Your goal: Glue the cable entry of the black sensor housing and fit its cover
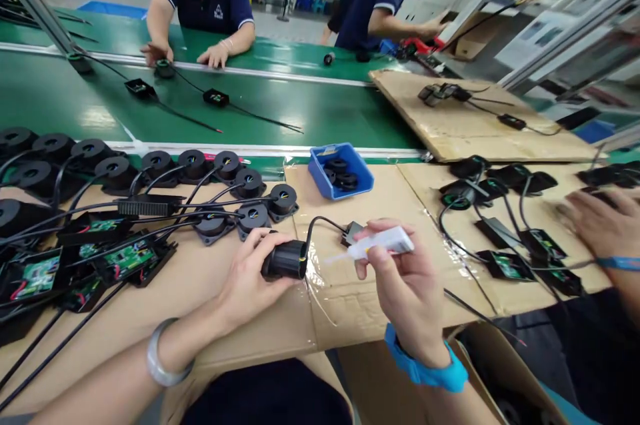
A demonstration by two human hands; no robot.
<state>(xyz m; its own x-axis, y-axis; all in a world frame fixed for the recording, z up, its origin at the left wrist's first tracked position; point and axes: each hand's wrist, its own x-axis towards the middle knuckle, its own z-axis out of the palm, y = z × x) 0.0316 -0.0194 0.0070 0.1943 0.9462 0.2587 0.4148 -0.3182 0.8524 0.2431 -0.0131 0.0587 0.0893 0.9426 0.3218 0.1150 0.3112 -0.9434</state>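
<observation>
Cardboard sheets (280, 338) cover the near side of a workbench that runs along a green conveyor belt (320, 115), with other people in dark blue shirts working on the belt's far side. The person's left hand (247, 278) has its fingers closed around a round black part (285, 260), held on its side just above the cardboard near the bench's front edge; a black cable runs from this part to a small box (351, 233) lying just behind it. The right hand (405, 285) grips a small white tube (383, 243) between thumb and fingers, its thin nozzle pointing left toward the black part and stopping just short of it. A blue tray (363, 172) holding black rings sits behind the hands. Rows of similar round parts with cables and green circuit boards (127, 258) lie to the left. At the right edge, a co-worker's hand (603, 222) reaches over more such pieces.
</observation>
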